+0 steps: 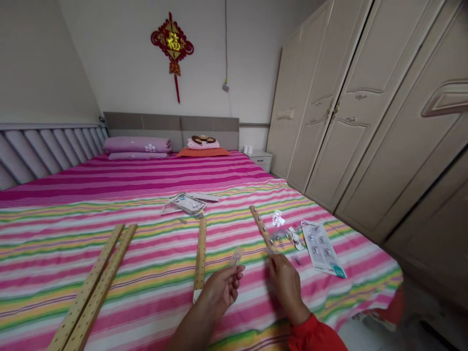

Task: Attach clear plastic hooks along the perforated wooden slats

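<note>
Here's my left hand [224, 288], thumb and forefinger pinched on a small clear piece [237, 254] that sticks up beyond the fingertips, its longer side pointing away from me. And over to the right: the wooden strip with metal fittings [260, 225] lies on the striped bed sheet [157, 304], straight ahead of my right hand [284, 280]. Its long axis runs away from me, leaning a little left at the far end, and the near end comes right up to the right fingers. So the right hand is clearly the nearer one; from the left, that strip sits ahead and to the right, with a gap of sheet between.

Pose now! Right forearm, in its red sleeve [314, 334], slants in from the lower right, back of the hand up, fingers curled down and forward. Are they grasping the strip's end or some clear film there? I cannot tell. Left forearm rises from the bottom edge, palm turned inward. Just right of the strip, loose packaging [297, 239]; beyond it, a printed card [323, 248].
</note>
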{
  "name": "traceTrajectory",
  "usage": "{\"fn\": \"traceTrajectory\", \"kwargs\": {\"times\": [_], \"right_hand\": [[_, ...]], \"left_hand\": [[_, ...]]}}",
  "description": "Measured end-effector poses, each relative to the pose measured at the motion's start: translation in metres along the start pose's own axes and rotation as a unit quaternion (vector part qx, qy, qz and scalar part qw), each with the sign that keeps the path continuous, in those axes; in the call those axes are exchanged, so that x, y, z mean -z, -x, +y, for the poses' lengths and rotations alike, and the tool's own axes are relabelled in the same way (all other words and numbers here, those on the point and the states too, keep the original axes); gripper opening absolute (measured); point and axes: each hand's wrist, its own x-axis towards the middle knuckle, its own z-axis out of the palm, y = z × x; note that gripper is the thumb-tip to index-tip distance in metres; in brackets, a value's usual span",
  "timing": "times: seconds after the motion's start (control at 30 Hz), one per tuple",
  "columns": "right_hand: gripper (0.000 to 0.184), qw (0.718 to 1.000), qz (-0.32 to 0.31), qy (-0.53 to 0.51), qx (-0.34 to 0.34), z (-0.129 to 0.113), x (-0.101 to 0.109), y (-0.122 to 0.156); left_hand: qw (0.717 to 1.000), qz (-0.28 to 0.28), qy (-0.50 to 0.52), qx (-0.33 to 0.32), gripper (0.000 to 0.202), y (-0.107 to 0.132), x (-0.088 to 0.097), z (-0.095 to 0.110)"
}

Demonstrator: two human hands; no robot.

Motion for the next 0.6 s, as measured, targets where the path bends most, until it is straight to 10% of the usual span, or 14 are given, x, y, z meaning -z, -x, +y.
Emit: {"fn": "traceTrajectory", "kwargs": {"times": [0.6], "right_hand": [[0.016,0.991,-0.092,0.093,-0.042,-0.028,-0.005,0.011]], "left_hand": [[0.998,0.03,-0.039,-0.049,0.012,0.01,0.017,0.001]]}}
